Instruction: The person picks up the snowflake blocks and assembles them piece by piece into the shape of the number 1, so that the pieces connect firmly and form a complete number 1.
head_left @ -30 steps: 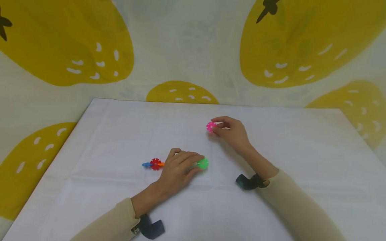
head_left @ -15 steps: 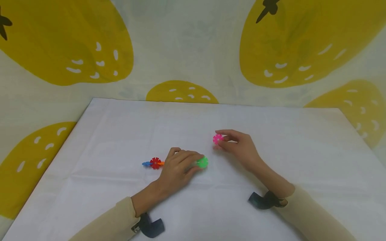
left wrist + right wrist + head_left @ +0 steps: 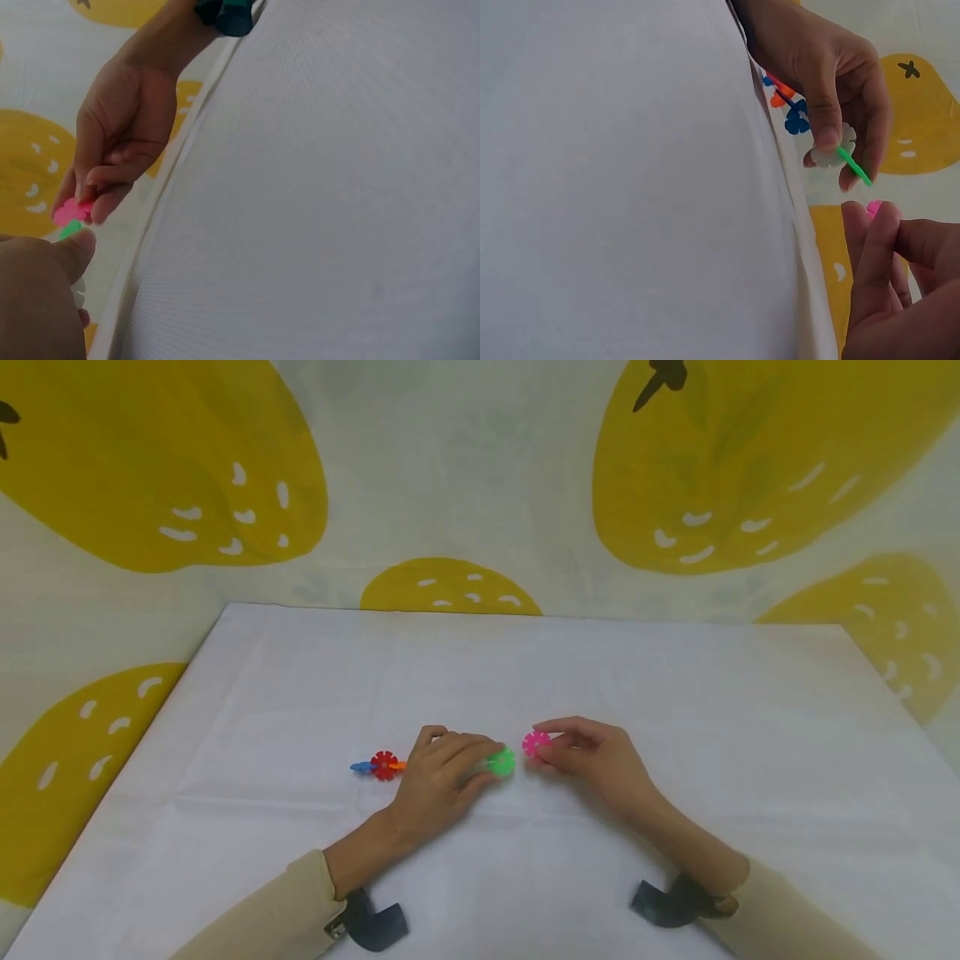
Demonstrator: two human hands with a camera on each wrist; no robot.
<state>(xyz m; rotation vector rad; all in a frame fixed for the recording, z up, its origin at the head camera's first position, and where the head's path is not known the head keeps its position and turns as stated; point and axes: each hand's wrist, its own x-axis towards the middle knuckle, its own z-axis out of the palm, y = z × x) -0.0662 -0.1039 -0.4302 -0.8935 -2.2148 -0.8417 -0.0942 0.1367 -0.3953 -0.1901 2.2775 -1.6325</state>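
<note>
My left hand (image 3: 446, 772) pinches a chain of interlocking notched plastic discs. A green disc (image 3: 502, 762) sticks out at the right end of this chain. On the far left are a red disc (image 3: 385, 766) and a blue disc (image 3: 362, 767). From the right wrist view, the thumb presses on a white disc (image 3: 847, 135), joined to the green one; a dark blue disc (image 3: 796, 120) and an orange disc (image 3: 782, 96) lie behind. A pink disc (image 3: 536, 744) is pinched between thumb and fingers of my right hand (image 3: 600, 760), a small gap right of the green disc.
A white-covered table (image 3: 300, 693) lies under both hands. Behind it hangs a pale cloth (image 3: 465, 460) printed with large yellow fruit. Dark wrist cameras are strapped at both sleeves.
My right hand has come toward me with the pink disc, from the table's far part to just beside the green disc. The left hand and its chain have hardly moved.
</note>
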